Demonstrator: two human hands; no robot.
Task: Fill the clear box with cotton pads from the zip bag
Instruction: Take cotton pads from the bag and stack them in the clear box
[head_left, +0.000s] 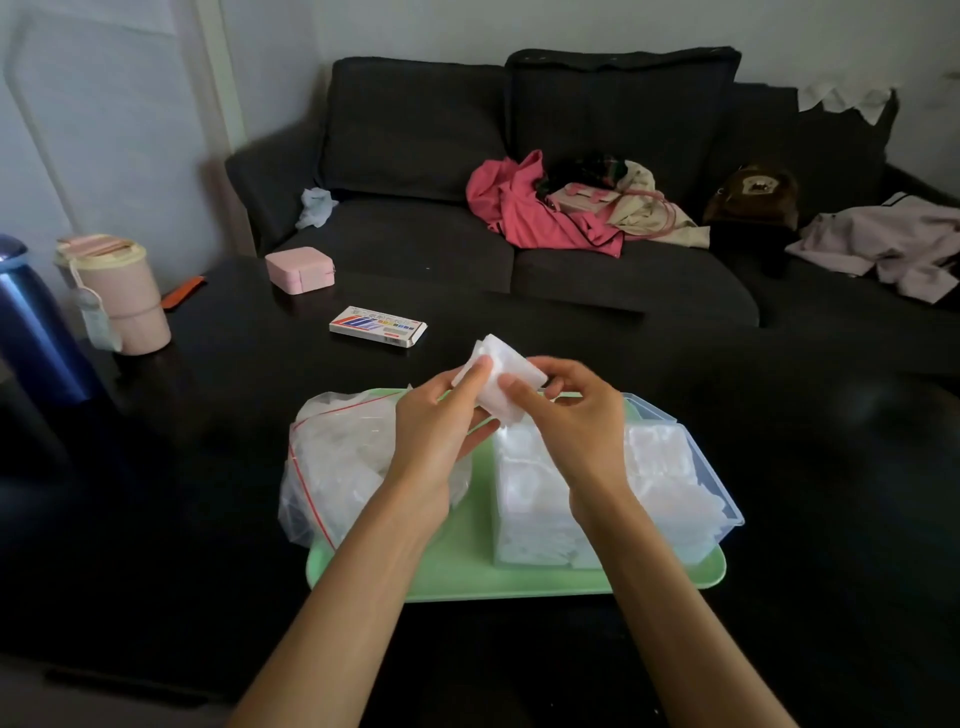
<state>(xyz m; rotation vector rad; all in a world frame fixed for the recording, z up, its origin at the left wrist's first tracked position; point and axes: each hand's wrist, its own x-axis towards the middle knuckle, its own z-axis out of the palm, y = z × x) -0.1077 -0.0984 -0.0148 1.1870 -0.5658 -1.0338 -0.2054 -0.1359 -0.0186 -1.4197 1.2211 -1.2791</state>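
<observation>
Dark surface (779, 467) bears a green tray (457, 571); above it, left hand (441, 415) and right hand (571, 415) grip cotton pads (501, 374); clear box (691, 493) looks nearly full, zip bag (332, 457) holds more

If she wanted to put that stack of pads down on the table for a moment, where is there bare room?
Bare dark table lies right of the clear box, and between the coloured carton and the green tray. The tray is crowded: zip bag left, box right, with only a narrow green strip between them. Both hands hold the stack.
</observation>
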